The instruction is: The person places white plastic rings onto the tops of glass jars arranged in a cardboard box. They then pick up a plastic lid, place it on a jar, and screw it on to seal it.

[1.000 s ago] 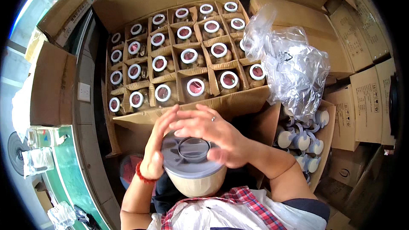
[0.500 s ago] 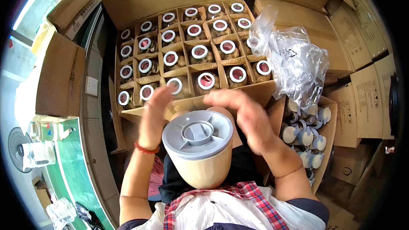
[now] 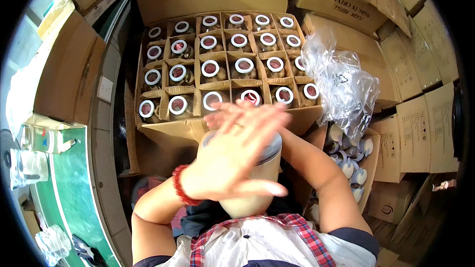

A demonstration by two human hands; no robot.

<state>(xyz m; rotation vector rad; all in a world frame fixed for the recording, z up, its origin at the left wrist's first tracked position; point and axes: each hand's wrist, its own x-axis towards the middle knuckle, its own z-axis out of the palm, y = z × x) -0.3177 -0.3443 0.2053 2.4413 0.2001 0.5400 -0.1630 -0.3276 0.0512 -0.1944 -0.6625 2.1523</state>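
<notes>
A cream, rounded canister (image 3: 247,206) rests in my lap, its grey lid (image 3: 272,149) facing up. Across the top of it stretches my left hand (image 3: 235,160), flat, fingers extended and thumb out to the right. A red bracelet (image 3: 183,186) circles that wrist. Blurred fingertips of my right hand (image 3: 217,114) show beyond the left, stretched out over the lid's far side; the rest of that hand is mostly covered. Neither hand holds anything that I can see. Whether the palms touch the lid, I cannot tell.
Just ahead, a divided carton (image 3: 170,131) holds rows of glass containers with white-ringed tops. Crumpled clear plastic (image 3: 346,81) lies on its right edge. A smaller box (image 3: 371,180) with grey-and-white capped items stands at right. Stacked cartons (image 3: 413,138) line the right; a green table (image 3: 81,183) runs along the left.
Both hands were apart on either side of the canister. The left has swung right over the lid, and the right has moved left behind it, so they now overlap.
</notes>
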